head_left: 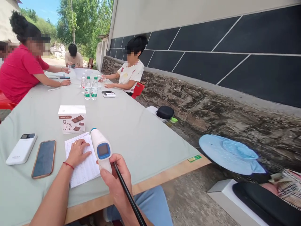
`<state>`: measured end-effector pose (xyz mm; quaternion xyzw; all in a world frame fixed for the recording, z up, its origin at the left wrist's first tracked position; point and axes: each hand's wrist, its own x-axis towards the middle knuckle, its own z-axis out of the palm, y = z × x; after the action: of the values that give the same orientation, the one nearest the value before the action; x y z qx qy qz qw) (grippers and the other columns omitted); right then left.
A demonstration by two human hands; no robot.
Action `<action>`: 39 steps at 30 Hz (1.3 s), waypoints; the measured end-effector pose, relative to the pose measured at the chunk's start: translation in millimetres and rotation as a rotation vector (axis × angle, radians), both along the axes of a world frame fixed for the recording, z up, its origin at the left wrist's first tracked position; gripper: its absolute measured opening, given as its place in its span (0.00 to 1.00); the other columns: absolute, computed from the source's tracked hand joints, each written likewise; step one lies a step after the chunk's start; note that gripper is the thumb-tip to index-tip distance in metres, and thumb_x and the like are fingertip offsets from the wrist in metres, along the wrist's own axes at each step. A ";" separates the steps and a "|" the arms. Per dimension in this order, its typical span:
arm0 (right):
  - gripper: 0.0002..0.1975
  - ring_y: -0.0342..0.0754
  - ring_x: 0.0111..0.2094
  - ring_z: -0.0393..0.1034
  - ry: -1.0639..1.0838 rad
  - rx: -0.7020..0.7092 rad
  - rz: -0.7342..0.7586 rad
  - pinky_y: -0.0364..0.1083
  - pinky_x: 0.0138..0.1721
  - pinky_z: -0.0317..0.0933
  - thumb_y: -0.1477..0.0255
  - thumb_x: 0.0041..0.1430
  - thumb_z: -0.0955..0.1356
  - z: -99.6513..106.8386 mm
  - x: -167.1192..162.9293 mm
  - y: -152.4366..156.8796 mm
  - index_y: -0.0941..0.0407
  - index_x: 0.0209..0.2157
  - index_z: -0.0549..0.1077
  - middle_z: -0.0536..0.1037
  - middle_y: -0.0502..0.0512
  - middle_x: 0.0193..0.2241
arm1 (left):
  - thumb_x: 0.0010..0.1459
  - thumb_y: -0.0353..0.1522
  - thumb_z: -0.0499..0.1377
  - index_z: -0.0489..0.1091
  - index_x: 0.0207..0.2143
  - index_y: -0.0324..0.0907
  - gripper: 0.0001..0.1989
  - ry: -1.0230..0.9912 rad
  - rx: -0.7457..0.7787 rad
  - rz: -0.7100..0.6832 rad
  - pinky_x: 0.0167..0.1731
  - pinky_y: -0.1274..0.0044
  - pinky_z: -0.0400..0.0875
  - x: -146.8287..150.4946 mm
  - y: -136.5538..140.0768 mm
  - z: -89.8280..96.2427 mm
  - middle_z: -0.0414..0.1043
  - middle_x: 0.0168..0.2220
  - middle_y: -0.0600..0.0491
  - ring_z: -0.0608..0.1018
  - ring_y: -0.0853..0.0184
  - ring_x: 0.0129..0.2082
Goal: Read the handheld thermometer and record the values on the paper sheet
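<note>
My left hand [78, 152] lies flat with its fingers spread on several printed sheets of paper [86, 174]. A ring and a red string bracelet show on it. My right hand [118, 180] is wrapped round the handle of a white infrared thermometer [101, 147], held above the right edge of the sheets. Its blue-framed screen faces me and looks dark. A long black rod [129, 193] also runs through my right hand, between thumb and fingers, down to the lower right. Just beyond the sheets stands a white Super Meal box [72, 121].
Left of the sheets lie a phone [44, 159] and a white power bank [21, 149]. Water bottles [90, 88] and another phone [108, 94] stand farther up the table. Several people sit around it. A blue hat [231, 153] and a white box [230, 201] are at the right.
</note>
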<state>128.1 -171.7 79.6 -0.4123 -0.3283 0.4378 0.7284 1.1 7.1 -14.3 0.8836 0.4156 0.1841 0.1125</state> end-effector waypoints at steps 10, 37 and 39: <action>0.15 0.50 0.36 0.70 -0.525 -0.140 -0.157 0.47 0.36 0.62 0.64 0.45 0.71 -53.9 66.9 60.4 0.52 0.34 0.64 0.76 0.57 0.45 | 0.55 0.37 0.62 0.72 0.46 0.45 0.16 0.034 -0.020 -0.005 0.47 0.63 0.64 0.0 -3.8 4.5 0.67 0.46 0.48 0.70 0.57 0.46; 0.10 0.43 0.20 0.57 -0.359 -0.284 0.063 0.43 0.23 0.53 0.65 0.39 0.66 -112.8 53.6 134.9 0.55 0.25 0.71 0.67 0.45 0.16 | 0.53 0.41 0.63 0.71 0.47 0.45 0.19 0.109 -0.057 0.041 0.49 0.61 0.62 11.9 -23.5 7.4 0.65 0.48 0.46 0.68 0.55 0.47; 0.10 0.43 0.21 0.59 -0.430 -0.276 0.040 0.44 0.24 0.55 0.64 0.42 0.65 -118.0 54.6 130.4 0.55 0.25 0.71 0.68 0.46 0.17 | 0.53 0.42 0.63 0.71 0.47 0.44 0.21 0.119 -0.059 0.052 0.49 0.61 0.62 14.1 -25.6 7.3 0.65 0.48 0.46 0.68 0.54 0.48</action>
<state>182.7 -41.4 -38.4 -0.5848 -0.4207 0.3953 0.5698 15.2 -18.5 -7.0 0.8783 0.4495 0.1217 0.1087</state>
